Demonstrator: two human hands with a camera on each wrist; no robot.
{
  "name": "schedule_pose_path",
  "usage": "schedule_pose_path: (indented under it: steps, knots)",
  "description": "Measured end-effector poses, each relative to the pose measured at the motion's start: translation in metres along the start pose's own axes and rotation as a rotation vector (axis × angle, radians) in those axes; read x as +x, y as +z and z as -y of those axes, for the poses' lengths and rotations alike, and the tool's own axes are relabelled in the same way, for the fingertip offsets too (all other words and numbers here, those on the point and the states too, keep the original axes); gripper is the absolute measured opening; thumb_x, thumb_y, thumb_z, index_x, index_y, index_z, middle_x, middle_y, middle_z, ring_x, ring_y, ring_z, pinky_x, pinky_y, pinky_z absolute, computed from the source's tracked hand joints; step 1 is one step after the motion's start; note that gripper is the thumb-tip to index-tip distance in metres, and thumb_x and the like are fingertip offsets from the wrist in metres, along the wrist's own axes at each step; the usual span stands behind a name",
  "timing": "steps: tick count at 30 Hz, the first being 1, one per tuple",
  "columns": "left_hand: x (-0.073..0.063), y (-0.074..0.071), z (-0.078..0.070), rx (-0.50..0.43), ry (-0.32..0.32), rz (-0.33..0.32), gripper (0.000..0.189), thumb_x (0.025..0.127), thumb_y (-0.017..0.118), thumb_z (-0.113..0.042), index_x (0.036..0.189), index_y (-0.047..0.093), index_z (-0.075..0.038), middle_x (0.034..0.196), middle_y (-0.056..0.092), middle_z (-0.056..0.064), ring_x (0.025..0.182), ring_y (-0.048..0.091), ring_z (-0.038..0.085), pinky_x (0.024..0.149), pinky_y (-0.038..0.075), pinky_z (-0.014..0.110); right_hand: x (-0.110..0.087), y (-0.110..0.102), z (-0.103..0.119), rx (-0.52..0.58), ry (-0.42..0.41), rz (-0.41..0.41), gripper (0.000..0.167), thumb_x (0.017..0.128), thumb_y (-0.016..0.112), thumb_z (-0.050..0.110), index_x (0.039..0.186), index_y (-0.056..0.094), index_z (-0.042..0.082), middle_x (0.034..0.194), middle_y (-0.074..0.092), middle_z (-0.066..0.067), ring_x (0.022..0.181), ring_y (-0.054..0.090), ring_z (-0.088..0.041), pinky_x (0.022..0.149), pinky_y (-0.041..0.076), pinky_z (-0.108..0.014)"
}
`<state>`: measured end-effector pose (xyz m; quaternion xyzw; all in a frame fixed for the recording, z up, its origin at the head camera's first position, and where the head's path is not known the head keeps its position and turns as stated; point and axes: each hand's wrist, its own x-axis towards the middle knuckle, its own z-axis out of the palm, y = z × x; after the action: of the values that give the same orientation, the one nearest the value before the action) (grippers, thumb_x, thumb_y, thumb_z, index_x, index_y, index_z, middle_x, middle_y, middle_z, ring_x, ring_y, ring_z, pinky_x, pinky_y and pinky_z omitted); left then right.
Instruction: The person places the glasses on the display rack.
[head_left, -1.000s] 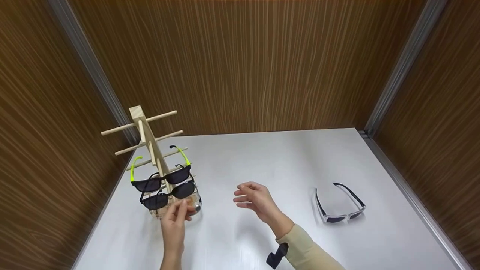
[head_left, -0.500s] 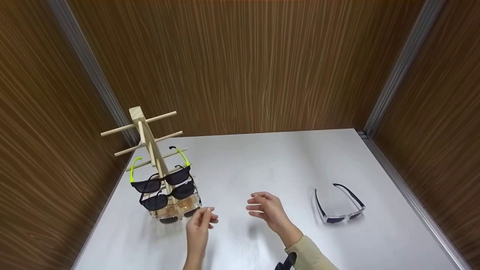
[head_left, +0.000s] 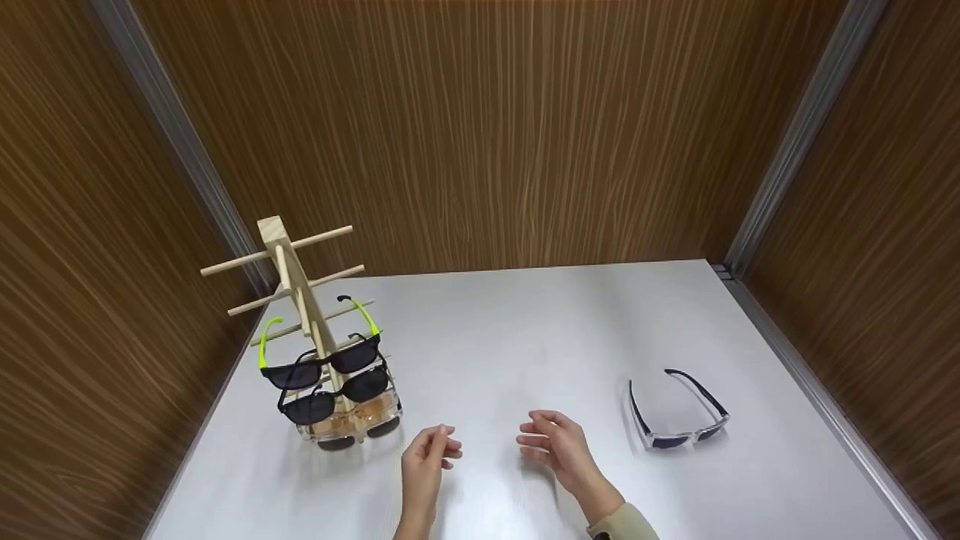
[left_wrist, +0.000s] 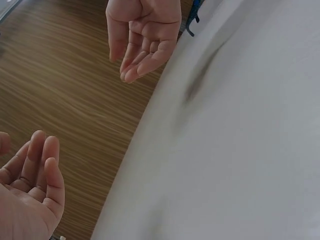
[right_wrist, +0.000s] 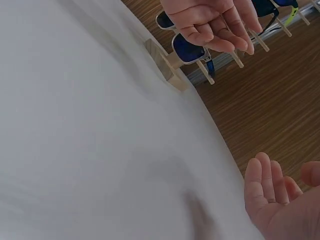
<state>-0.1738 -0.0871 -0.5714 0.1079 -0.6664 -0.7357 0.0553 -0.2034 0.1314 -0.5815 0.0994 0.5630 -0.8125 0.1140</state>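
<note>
My left hand [head_left: 427, 461] hovers over the white table, to the right of a wooden glasses rack [head_left: 296, 277], with loosely bent fingers and nothing in them. Facing it across a gap is my right hand [head_left: 562, 450], its fingers relaxed and holding nothing. On the rack hang sunglasses with yellow-green temples [head_left: 281, 375], black sunglasses [head_left: 311, 409] under them, and clear-framed ones [head_left: 337, 442] lowest. Clear-framed sunglasses with dark temples [head_left: 671, 441] lie unfolded on the table to the right of my right hand. The right wrist view shows the rack's wooden base [right_wrist: 165, 65] beyond my left hand.
A white table [head_left: 510, 330] spans the space between wood-grain panels [head_left: 487, 135] at the back and both sides. Metal strips [head_left: 787, 135] run along the corners. The rack's upper pegs [head_left: 322, 236] stick out to both sides.
My left hand has drawn away from the lowest sunglasses on the rack, moving right and toward me. My right hand has shifted right and nearer to me. The glasses have stayed put.
</note>
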Motion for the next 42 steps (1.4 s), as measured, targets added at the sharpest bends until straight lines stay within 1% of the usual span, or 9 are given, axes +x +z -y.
schedule_pose_path:
  steps: [2,6,8,12,17,24,31,37,42]
  knots:
    - [0.000,0.004,0.004,-0.003,-0.002,0.017,0.025,0.095,0.055,-0.021,0.099,0.063,0.003,0.076,0.065,0.008,0.069,0.063,0.020,0.059,0.049,0.027,-0.001,-0.008,0.000,0.015,0.001,-0.017,0.046,0.095,0.054,0.019,0.127,0.038,-0.010,0.098,0.062,-0.015,0.086,0.066,-0.026,0.078,0.053,-0.038]
    - [0.002,0.012,0.012,-0.033,-0.035,0.056,0.029,0.095,0.054,-0.023,0.101,0.062,0.004,0.077,0.065,0.008,0.069,0.063,0.020,0.059,0.050,0.027,-0.003,-0.023,0.004,0.021,-0.010,-0.058,0.043,0.095,0.054,0.017,0.126,0.039,-0.010,0.097,0.062,-0.015,0.085,0.065,-0.026,0.078,0.053,-0.039]
    - [0.002,0.016,0.014,-0.051,-0.053,0.061,0.030,0.096,0.052,-0.024,0.101,0.062,0.004,0.077,0.065,0.008,0.070,0.064,0.020,0.059,0.050,0.028,-0.004,-0.029,0.006,0.015,-0.014,-0.078,0.043,0.094,0.055,0.016,0.125,0.040,-0.010,0.096,0.062,-0.015,0.085,0.066,-0.027,0.077,0.053,-0.039]
    - [0.004,0.025,0.018,-0.071,-0.078,0.075,0.031,0.096,0.052,-0.027,0.101,0.063,0.002,0.078,0.066,0.007,0.070,0.064,0.020,0.059,0.050,0.027,-0.006,-0.041,0.011,-0.011,-0.027,-0.137,0.039,0.093,0.056,0.016,0.121,0.044,-0.008,0.094,0.063,-0.014,0.083,0.066,-0.027,0.074,0.054,-0.038]
    - [0.003,0.039,0.024,-0.076,-0.101,0.118,0.031,0.096,0.052,-0.028,0.101,0.063,0.000,0.078,0.066,0.007,0.071,0.065,0.020,0.060,0.051,0.028,-0.010,-0.056,0.018,-0.021,-0.053,-0.208,0.035,0.093,0.056,0.016,0.118,0.047,-0.007,0.095,0.063,-0.015,0.082,0.066,-0.027,0.073,0.054,-0.037]
    - [0.000,0.058,0.032,-0.076,-0.098,0.145,0.033,0.096,0.052,-0.026,0.102,0.061,0.005,0.078,0.065,0.007,0.069,0.064,0.020,0.060,0.051,0.029,-0.016,-0.073,0.036,-0.006,-0.094,-0.240,0.036,0.093,0.057,0.015,0.120,0.047,-0.006,0.096,0.064,-0.014,0.085,0.065,-0.027,0.076,0.053,-0.038]
    - [-0.006,0.076,0.038,-0.078,-0.111,0.200,0.028,0.095,0.052,-0.023,0.100,0.062,0.003,0.080,0.066,0.007,0.071,0.065,0.020,0.061,0.052,0.031,-0.026,-0.094,0.052,-0.002,-0.100,-0.263,0.041,0.093,0.057,0.019,0.124,0.043,-0.005,0.099,0.064,-0.014,0.089,0.065,-0.026,0.081,0.052,-0.038]
    - [-0.011,0.094,0.040,-0.070,-0.137,0.247,0.028,0.094,0.054,-0.024,0.101,0.062,0.002,0.083,0.066,0.006,0.073,0.065,0.021,0.062,0.052,0.031,-0.035,-0.114,0.067,0.024,-0.121,-0.304,0.031,0.095,0.055,0.017,0.119,0.046,-0.001,0.093,0.066,-0.009,0.088,0.066,-0.024,0.082,0.051,-0.037]
    - [-0.015,0.111,0.041,-0.065,-0.171,0.260,0.027,0.092,0.056,-0.025,0.100,0.063,-0.001,0.083,0.066,0.005,0.073,0.065,0.020,0.062,0.052,0.032,-0.044,-0.133,0.082,0.025,-0.138,-0.343,0.024,0.097,0.052,0.018,0.115,0.047,0.004,0.090,0.067,-0.003,0.087,0.066,-0.021,0.082,0.051,-0.035]
